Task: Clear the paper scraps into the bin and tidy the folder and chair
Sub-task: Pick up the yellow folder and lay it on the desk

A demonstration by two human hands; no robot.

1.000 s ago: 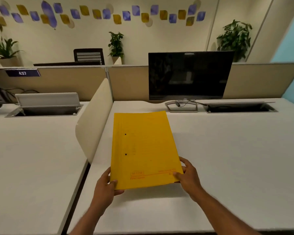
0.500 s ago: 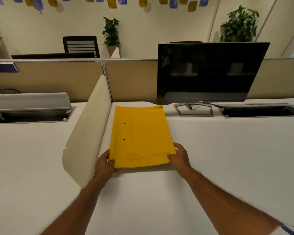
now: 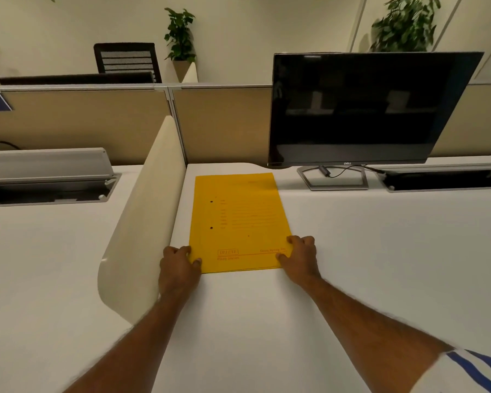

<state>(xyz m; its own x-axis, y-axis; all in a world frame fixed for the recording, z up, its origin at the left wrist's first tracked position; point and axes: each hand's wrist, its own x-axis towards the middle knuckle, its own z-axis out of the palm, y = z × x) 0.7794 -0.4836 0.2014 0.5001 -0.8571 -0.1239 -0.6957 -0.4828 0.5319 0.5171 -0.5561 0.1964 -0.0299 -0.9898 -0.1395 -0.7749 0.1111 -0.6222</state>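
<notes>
Folder (image 3: 240, 219) lies flat on surface (image 3: 380, 251), far left beside divider (image 3: 148, 208). Left hand (image 3: 179, 265) and right hand (image 3: 301, 256) fingers pinch its near corners. No scraps visible. Likely left: release, chair.

Warm, even light is falling on the cream wall (image 3: 267, 24) running along 12 o'clock. A white desk (image 3: 380, 251) is stretching from 6 o'clock out to 3, and a dark monitor (image 3: 366, 109) is standing on it at 1 o'clock, with a cable hatch (image 3: 442, 180) lying just beside it at 2. A curved cream divider (image 3: 142, 222) is rising at 10 o'clock, splitting this desk from the neighbouring desk (image 3: 40, 265), where a hatch lid (image 3: 46, 163) is standing propped up. Beige partition panels (image 3: 224, 123) are closing off the far edge, and a small potted plant (image 3: 180, 32) and a larger plant (image 3: 406, 24) are showing above them.
</notes>
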